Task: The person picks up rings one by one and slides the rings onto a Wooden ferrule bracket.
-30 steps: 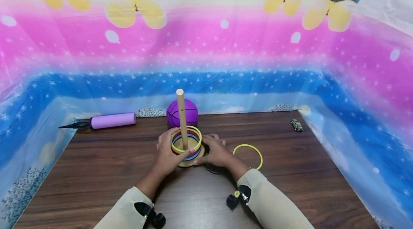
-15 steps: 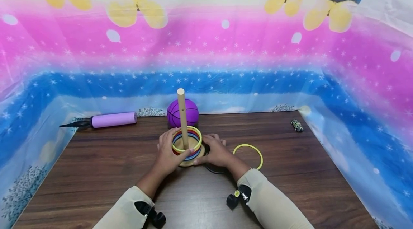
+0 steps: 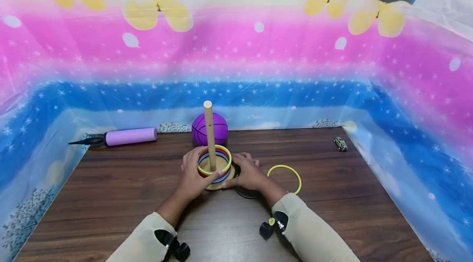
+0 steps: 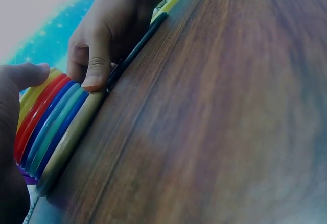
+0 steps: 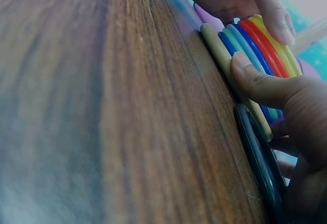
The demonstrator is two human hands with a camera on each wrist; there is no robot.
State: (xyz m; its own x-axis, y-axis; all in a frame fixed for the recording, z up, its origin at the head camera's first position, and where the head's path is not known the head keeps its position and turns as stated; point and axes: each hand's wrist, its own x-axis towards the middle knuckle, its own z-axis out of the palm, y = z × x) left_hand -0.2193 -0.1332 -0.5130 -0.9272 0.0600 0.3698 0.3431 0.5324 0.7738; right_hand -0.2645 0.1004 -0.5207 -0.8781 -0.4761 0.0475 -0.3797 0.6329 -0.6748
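Observation:
A wooden peg (image 3: 210, 134) rises from a round wooden base (image 5: 217, 50) on the table. Around the peg lies a stack of toss rings, with a yellow ring (image 3: 230, 159) uppermost, then a red ring (image 4: 30, 124), then blue and teal ones. My left hand (image 3: 191, 173) grips this stack from the left, its thumb across the near side of the yellow ring. From the right, my right hand (image 3: 248, 173) holds the base's edge, thumb on the wood beside the lowest rings and fingers curled behind. Black rings (image 5: 258, 157) lie partly hidden beneath that hand.
A loose yellow ring (image 3: 300, 182) lies right of my right hand. Behind the peg sits a purple ball (image 3: 218, 128). A lilac hand pump (image 3: 131, 136) lies at the back left, a toy car (image 3: 340, 143) at the back right. A printed cloth (image 3: 236, 93) hangs behind the table.

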